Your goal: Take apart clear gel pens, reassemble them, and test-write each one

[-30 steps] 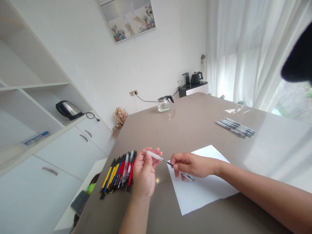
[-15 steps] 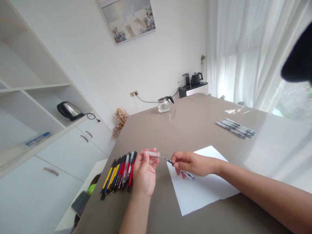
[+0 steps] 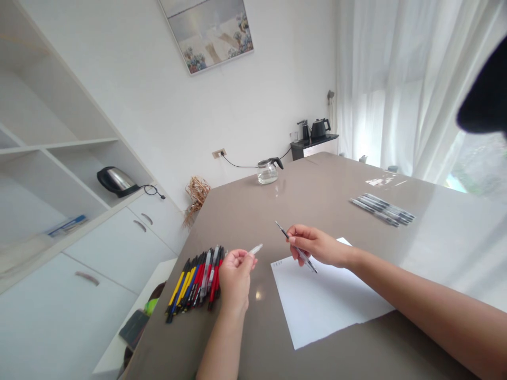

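Observation:
A small clear pen barrel piece [image 3: 256, 248] is pinched between the thumb and fingers of my left hand [image 3: 236, 272], just right of the coloured pens. My right hand [image 3: 311, 245] grips an opened pen [image 3: 302, 256] above the paper, its thin dark refill end pointing up and left. The two pieces are apart. Below my right hand lies a white sheet of paper [image 3: 317, 311] with small marks at its upper left corner. Yellow, blue, red, black and clear pens [image 3: 194, 279] lie side by side to the left.
Several clear pens [image 3: 382, 208] lie in a row at the right of the brown table [image 3: 312, 184]. A glass pot [image 3: 268, 171] stands near its far edge. Dried stalks [image 3: 196, 198] and white cabinets [image 3: 111, 253] are at the left.
My right hand has moved up and the pen's refill tip has swung upward, away from my left hand. My left hand has turned, and the clear piece now tilts up to the right.

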Demonstrator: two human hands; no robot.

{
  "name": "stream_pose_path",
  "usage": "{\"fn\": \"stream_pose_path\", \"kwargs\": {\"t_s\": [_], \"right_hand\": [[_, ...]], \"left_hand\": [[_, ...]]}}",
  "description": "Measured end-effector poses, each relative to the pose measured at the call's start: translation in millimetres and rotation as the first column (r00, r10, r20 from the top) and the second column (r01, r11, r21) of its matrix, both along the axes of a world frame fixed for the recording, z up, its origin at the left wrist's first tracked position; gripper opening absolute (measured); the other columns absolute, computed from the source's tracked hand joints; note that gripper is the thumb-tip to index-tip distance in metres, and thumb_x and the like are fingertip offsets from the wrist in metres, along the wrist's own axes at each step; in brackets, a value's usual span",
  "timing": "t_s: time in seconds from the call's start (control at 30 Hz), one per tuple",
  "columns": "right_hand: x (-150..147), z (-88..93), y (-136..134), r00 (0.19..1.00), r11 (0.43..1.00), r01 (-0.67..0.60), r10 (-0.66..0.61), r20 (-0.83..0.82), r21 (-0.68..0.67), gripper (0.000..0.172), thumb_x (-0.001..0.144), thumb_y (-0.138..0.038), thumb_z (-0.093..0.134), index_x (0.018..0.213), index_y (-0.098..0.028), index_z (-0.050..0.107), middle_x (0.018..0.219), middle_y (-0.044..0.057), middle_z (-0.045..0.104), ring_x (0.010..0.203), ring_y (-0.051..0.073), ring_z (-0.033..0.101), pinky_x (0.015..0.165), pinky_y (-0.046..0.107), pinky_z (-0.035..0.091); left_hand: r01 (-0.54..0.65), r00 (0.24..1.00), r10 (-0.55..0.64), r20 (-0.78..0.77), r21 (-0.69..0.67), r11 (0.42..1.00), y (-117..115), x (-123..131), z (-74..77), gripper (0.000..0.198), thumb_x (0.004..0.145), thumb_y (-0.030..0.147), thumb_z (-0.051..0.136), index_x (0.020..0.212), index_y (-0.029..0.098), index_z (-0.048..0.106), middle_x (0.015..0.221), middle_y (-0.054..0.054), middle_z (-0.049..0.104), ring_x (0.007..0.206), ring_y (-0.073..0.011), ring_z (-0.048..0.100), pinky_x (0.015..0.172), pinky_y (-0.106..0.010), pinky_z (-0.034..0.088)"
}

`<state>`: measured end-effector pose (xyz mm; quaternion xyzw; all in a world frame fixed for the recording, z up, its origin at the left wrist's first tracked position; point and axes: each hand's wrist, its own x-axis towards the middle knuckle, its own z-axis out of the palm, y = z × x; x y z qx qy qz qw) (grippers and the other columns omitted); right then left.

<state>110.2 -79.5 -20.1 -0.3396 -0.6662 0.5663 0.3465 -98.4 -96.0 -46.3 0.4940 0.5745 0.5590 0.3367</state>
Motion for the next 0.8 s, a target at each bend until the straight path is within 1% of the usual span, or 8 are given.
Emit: {"fn": "stream_pose_path", "kwargs": {"t_s": [0.1,0.2,0.3,0.43,0.53,0.63,0.7,0.8], "right_hand": [[3,-1.6,2,1.000,1.000,0.018,-0.018,0.006,0.000,0.020,0.081,-0.038,0.038,0.081,-0.018,0.042,0.064,0.000,0.055,0.050,0.009,0.049,0.050,0.022,0.035],[5,-4.6,5,1.000,1.000,0.023,-0.023,0.015,-0.001,0.019,0.081,-0.037,0.037,0.081,-0.019,0.043,0.064,-0.001,0.055,0.050,0.009,0.050,0.050,0.022,0.035],[6,-6.8,7,0.999,1.000,0.030,-0.030,0.014,0.003,0.018,0.081,-0.036,0.037,0.080,-0.019,0.043,0.064,-0.001,0.055,0.050,0.009,0.050,0.050,0.022,0.035],[8,-7.8,9,0.999,1.000,0.030,-0.030,0.020,0.002,0.019,0.081,-0.037,0.037,0.081,-0.019,0.043,0.064,-0.001,0.055,0.049,0.008,0.050,0.049,0.022,0.035],[10,-7.8,10,0.999,0.999,0.037,-0.037,0.030,-0.004,0.019,0.080,-0.037,0.038,0.080,-0.019,0.043,0.063,-0.002,0.056,0.049,0.008,0.050,0.049,0.021,0.035],[10,-7.4,10,0.998,0.999,0.045,-0.045,0.038,-0.013,0.020,0.079,-0.038,0.039,0.080,-0.019,0.044,0.063,-0.002,0.056,0.048,0.008,0.049,0.049,0.021,0.035],[10,-7.2,10,0.998,0.999,0.046,-0.045,0.041,-0.019,0.021,0.078,-0.039,0.040,0.081,-0.019,0.044,0.063,-0.001,0.056,0.048,0.008,0.050,0.049,0.021,0.035],[10,-8.0,10,0.998,0.999,0.041,-0.040,0.044,-0.019,0.021,0.078,-0.039,0.040,0.081,-0.018,0.044,0.063,-0.001,0.056,0.049,0.008,0.050,0.049,0.022,0.035]], "left_hand": [[-0.011,0.983,0.002,-0.186,-0.048,0.999,5,-1,-4.9,0.019,0.066,0.033,0.054,0.072,0.015,0.051,0.063,-0.002,0.060,0.064,-0.0145,0.060,0.056,-0.023,0.043],[-0.040,0.942,0.012,-0.334,-0.074,0.996,15,-1,-3.6,0.019,0.064,0.033,0.057,0.073,0.017,0.055,0.064,-0.003,0.063,0.061,-0.0151,0.059,0.054,-0.023,0.041],[-0.092,0.856,0.037,-0.516,-0.082,0.992,28,1,0.9,0.019,0.063,0.030,0.058,0.079,0.020,0.058,0.073,-0.004,0.065,0.067,-0.0163,0.058,0.060,-0.025,0.039],[-0.169,0.696,0.056,-0.716,-0.087,0.982,43,9,1.4,0.008,0.066,0.025,0.055,0.070,0.021,0.059,0.075,-0.007,0.065,0.076,-0.0204,0.057,0.066,-0.028,0.036],[-0.219,0.592,0.043,-0.805,-0.109,0.970,46,16,-3.6,0.008,0.067,0.023,0.052,0.069,0.020,0.059,0.075,-0.008,0.064,0.075,-0.0224,0.057,0.063,-0.029,0.036],[-0.264,0.518,0.026,-0.855,-0.132,0.956,45,20,-8.5,0.012,0.067,0.026,0.051,0.074,0.021,0.059,0.077,-0.009,0.064,0.075,-0.0225,0.057,0.061,-0.028,0.035],[-0.284,0.487,0.015,-0.873,-0.141,0.948,45,20,-10.0,0.016,0.067,0.030,0.051,0.078,0.021,0.058,0.080,-0.009,0.064,0.076,-0.0222,0.057,0.061,-0.028,0.035],[-0.296,0.465,0.009,-0.885,-0.146,0.944,44,19,-10.1,0.022,0.066,0.037,0.052,0.081,0.022,0.057,0.083,-0.008,0.063,0.077,-0.0222,0.057,0.060,-0.028,0.035]]}}
